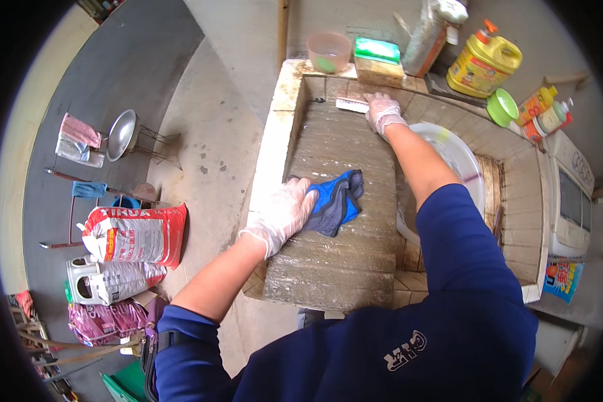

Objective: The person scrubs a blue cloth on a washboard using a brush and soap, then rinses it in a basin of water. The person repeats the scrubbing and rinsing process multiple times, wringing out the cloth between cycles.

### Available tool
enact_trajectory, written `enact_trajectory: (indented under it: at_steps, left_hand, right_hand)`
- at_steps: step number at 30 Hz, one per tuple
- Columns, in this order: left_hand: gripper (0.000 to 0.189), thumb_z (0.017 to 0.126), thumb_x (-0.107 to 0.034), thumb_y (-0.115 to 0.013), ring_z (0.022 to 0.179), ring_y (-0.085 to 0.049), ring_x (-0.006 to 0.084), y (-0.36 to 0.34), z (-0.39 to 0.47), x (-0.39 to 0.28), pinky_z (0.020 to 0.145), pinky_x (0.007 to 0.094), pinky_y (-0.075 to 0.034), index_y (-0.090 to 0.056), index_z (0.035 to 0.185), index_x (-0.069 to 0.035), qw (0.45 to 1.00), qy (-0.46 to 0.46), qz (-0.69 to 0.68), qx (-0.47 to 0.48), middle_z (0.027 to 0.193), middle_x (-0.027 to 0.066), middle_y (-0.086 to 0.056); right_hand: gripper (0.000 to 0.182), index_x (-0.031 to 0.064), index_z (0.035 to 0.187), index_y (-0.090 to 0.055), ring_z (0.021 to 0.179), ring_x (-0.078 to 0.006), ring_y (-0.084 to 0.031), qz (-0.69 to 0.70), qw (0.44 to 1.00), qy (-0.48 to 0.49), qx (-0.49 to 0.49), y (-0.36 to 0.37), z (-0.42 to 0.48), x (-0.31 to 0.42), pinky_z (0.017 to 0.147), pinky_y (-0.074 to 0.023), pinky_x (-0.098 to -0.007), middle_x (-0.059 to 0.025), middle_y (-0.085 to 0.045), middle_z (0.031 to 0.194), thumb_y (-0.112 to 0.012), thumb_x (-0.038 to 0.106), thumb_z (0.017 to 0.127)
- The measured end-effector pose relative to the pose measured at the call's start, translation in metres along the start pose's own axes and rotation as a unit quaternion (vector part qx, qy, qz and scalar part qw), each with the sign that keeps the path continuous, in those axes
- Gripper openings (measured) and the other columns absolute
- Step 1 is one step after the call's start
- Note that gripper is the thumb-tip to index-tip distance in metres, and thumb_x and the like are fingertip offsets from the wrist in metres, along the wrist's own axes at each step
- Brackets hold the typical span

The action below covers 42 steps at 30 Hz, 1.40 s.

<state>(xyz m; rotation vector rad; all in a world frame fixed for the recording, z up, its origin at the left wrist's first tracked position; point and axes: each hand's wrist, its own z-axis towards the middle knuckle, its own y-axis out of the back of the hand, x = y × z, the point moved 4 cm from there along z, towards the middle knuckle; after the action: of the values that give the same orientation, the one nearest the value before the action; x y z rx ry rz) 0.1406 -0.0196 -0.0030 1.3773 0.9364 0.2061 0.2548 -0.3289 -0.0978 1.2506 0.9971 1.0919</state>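
A ribbed, wet stone washboard slab [341, 151] lies in front of me inside a tiled sink. My left hand [287, 208], in a clear disposable glove, grips one end of a crumpled blue and grey cloth [335, 203] on the slab's left side. At the slab's far end, my gloved right hand [383, 111] has hold of a scrub brush [352, 104] with white bristles. The fingers hide part of the brush. Water streaks and whitish specks show on the slab.
Right of the slab stands a white basin [475, 161] in the sink. Along the far ledge are a pink translucent bowl [329, 50], a green-wrapped bar [377, 50], a yellow pump jug [482, 65] and a green cup [502, 107]. Filled sacks [135, 236] stand to the left.
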Motion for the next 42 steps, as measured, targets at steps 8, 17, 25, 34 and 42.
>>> enact_trajectory:
  at_steps: [8, 17, 25, 34, 42]
  left_hand:
    - [0.023, 0.09, -0.027, -0.05, 0.086, -0.056, 0.0371, -0.02, -0.004, 0.018, 0.076, 0.046, -0.045, -0.051, 0.092, -0.004, 0.999, 0.019, -0.009, -0.045, 0.09, 0.0193, -0.057]
    - [0.023, 0.089, -0.027, -0.05, 0.084, -0.057, 0.0367, -0.018, -0.004, 0.022, 0.075, 0.0456, -0.046, -0.051, 0.093, -0.004, 0.997, 0.006, -0.004, -0.073, 0.089, 0.0185, -0.057]
    - [0.024, 0.09, -0.027, -0.05, 0.084, -0.057, 0.0355, -0.026, -0.007, 0.025, 0.074, 0.0451, -0.047, -0.05, 0.098, -0.005, 0.995, -0.007, -0.015, -0.095, 0.09, 0.0173, -0.056]
    - [0.022, 0.091, -0.026, -0.051, 0.086, -0.054, 0.0387, 0.003, 0.051, -0.039, 0.075, 0.0434, -0.044, -0.052, 0.094, -0.004, 0.98, -0.08, -0.077, -0.162, 0.089, 0.0195, -0.056]
    - [0.042, 0.085, -0.024, -0.063, 0.09, -0.058, 0.0235, -0.044, 0.147, -0.131, 0.079, 0.0348, -0.045, -0.053, 0.119, 0.0, 0.952, -0.076, -0.276, -0.104, 0.097, 0.0153, -0.06]
  right_hand:
    - [0.03, 0.0102, 0.096, -0.065, 0.093, -0.0273, -0.058, 0.068, 0.989, 0.097, -0.087, 0.057, -0.016, 0.047, 0.081, -0.0473, -0.039, -0.0098, -0.062, 0.094, -0.06, 0.032, 0.077]
    - [0.034, 0.0036, 0.103, -0.06, 0.08, -0.0143, -0.057, 0.669, 0.73, -0.114, 0.079, 0.082, 0.028, 0.158, 0.061, -0.0496, -0.0259, -0.0083, -0.061, 0.1, -0.058, 0.03, 0.082]
    - [0.056, 0.0047, 0.119, -0.058, 0.09, -0.0197, -0.059, 0.558, 0.825, -0.046, 0.076, 0.071, -0.01, 0.123, 0.081, -0.049, -0.0353, -0.0111, -0.062, 0.11, -0.06, 0.048, 0.083]
    - [0.062, 0.0099, 0.137, -0.041, 0.128, -0.0196, -0.037, 0.656, 0.738, 0.002, 0.158, 0.102, -0.2, 0.023, 0.107, -0.0257, -0.0317, -0.0101, -0.048, 0.133, -0.057, 0.045, 0.088]
    - [0.047, 0.0004, 0.115, -0.058, 0.094, -0.0113, -0.055, 0.614, 0.769, -0.172, -0.042, 0.115, -0.243, -0.11, 0.083, -0.0438, -0.0265, -0.0051, -0.062, 0.104, -0.07, 0.028, 0.08]
